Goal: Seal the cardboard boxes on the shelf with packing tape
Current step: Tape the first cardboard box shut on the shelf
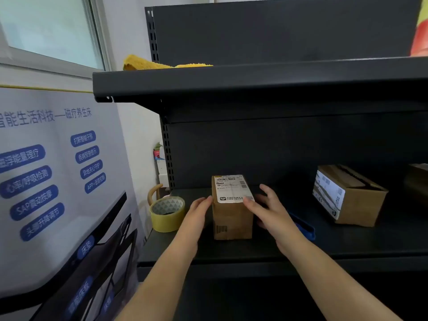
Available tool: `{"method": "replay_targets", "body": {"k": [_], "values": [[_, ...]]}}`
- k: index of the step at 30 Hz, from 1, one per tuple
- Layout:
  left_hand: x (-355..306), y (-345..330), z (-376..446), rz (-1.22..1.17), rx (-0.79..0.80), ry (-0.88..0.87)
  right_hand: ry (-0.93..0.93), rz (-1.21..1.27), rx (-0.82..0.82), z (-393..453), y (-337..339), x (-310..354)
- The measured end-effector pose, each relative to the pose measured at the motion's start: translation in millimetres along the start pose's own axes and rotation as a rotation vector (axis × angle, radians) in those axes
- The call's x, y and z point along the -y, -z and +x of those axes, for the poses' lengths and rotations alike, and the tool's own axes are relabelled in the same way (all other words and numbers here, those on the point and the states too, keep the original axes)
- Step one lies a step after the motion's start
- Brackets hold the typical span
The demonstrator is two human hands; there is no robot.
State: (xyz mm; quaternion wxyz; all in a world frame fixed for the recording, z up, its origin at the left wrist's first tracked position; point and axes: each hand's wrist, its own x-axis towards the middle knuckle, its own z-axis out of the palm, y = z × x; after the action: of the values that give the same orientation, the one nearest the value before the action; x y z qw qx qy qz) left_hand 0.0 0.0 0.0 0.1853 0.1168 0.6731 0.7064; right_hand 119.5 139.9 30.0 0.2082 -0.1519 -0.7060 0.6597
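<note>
A small cardboard box [232, 218] with a white shipping label on top stands on the dark shelf [254, 253]. My left hand [196, 213] rests against the box's left side, fingers extended. My right hand [268, 210] touches its right top edge, fingers spread. A roll of yellowish packing tape [167, 214] lies at the shelf's left end, just left of my left hand. A second cardboard box [349, 195] with a label on its side sits farther right, tilted. A blue object [305, 225] lies partly hidden behind my right forearm.
An upper shelf [254, 79] overhangs the work area, with a yellow cloth [150, 63] on it. A printed banner [46, 181] stands to the left. Another dark box edge [419, 181] shows at the far right.
</note>
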Motion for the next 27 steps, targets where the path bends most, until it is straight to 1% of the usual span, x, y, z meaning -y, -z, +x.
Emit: {"method": "replay_targets", "body": {"k": [3, 6, 8, 10, 13, 16, 20, 23, 27], "values": [[-0.4, -7.9, -0.3, 0.037, 0.009, 0.106, -0.052, 0.016, -0.002, 2.5, -6.0, -1.2], [-8.9, -16.1, -8.9, -0.043, 0.08, 0.17, -0.055, 0.005, -0.006, -1.0, -14.1, -4.4], [-13.0, -15.9, -18.8, -0.077, 0.123, 0.144, -0.025, 0.022, -0.031, -3.7, -15.9, -6.9], [-9.4, -16.5, -24.9, -0.116, 0.098, 0.057, 0.036, 0.028, -0.044, -8.0, -16.3, -8.2], [0.8, -9.3, -39.6, -0.21, 0.144, -0.119, 0.171, 0.026, -0.041, -17.7, -16.6, -7.5], [3.1, -5.4, -43.7, -0.212, 0.165, -0.272, 0.284, 0.034, -0.012, -26.4, -16.6, -8.9], [0.9, -3.2, -49.4, -0.218, 0.142, -0.362, 0.378, 0.037, 0.015, -34.7, -16.1, -9.0], [-1.4, -3.1, -55.4, -0.214, 0.072, -0.431, 0.369, 0.068, 0.093, -36.2, -13.5, -6.1], [-6.9, -4.9, -64.3, -0.136, -0.028, -0.564, 0.264, 0.141, 0.176, -35.1, -11.7, -3.2]]}}
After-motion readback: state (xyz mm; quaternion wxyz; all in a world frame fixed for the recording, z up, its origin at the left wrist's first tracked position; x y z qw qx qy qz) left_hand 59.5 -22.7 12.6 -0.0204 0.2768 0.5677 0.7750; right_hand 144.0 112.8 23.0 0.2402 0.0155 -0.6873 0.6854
